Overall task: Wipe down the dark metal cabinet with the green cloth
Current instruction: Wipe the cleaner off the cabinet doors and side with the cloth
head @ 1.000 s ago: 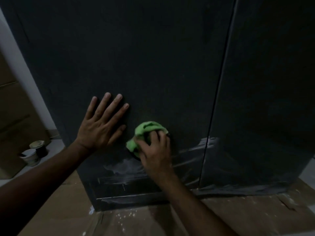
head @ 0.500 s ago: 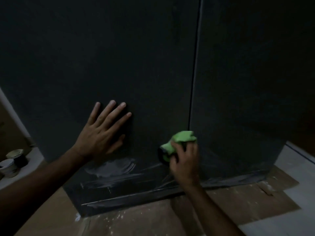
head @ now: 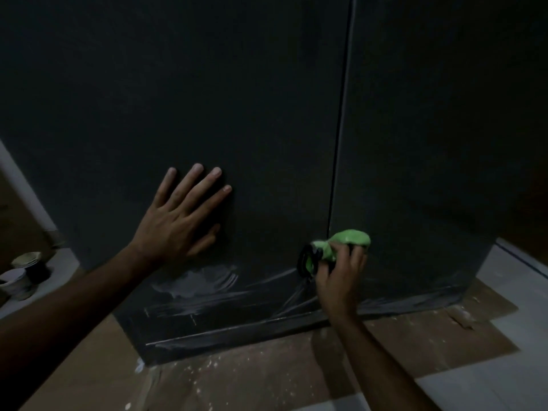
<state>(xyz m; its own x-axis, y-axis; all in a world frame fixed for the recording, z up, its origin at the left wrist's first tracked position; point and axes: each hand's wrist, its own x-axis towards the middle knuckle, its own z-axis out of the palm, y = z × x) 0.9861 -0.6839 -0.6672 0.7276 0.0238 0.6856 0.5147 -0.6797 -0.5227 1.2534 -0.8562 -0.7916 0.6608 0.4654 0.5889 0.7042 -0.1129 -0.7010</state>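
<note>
The dark metal cabinet [head: 267,99] fills most of the head view, with a vertical seam between its two doors right of centre. My left hand [head: 181,218] lies flat on the left door, fingers spread and straight. My right hand [head: 338,274] grips the bunched green cloth [head: 347,243] low on the cabinet, at the foot of the seam. A dark rounded part shows at the cloth's left end. Pale smears streak the bottom of the left door.
Brown cardboard [head: 415,342] speckled with white covers the floor in front of the cabinet. Two small paint-stained cups [head: 20,274] stand on the floor at the far left. Light floor tiles [head: 519,292] show at the right.
My right hand has carried the green cloth rightwards from the left door to the seam. My left hand has stayed flat on the left door. The view has swung to the right.
</note>
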